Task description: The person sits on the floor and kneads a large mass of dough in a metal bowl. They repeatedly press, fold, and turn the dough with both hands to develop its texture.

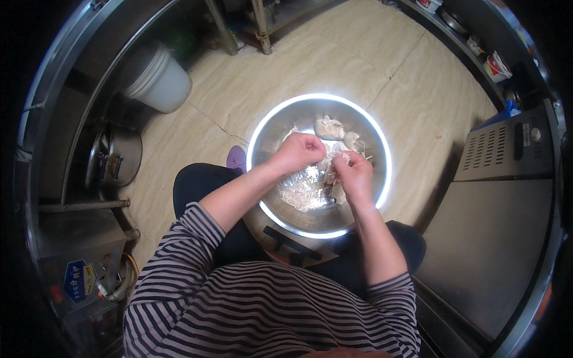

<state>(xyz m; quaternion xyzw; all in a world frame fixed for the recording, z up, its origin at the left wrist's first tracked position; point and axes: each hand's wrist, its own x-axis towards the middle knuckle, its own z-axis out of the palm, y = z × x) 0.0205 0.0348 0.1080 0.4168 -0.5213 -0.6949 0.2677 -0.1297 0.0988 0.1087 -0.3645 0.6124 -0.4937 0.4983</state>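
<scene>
A wide stainless steel basin (365, 117) stands before me between my knees. My left hand (301, 153) hovers over its middle with the fingers curled in and the thumb against them. Whether a thin strand is pinched there cannot be made out. My right hand (357, 173) pinches a pale, torn piece of food (341, 157) between thumb and fingers. Thin whitish shreds (302, 195) lie heaped in the near left of the basin. Towards the far side rest a larger pale chunk (329, 128) and a smaller chunk (352, 140). My hands partly hide other pieces under them.
A white plastic bucket (164, 85) and a lidded metal pot (125, 154) stand at the left. A steel cabinet (492, 241) with a vented panel (483, 147) borders the right. Table legs (262, 27) rise at the back from the tiled floor (331, 62).
</scene>
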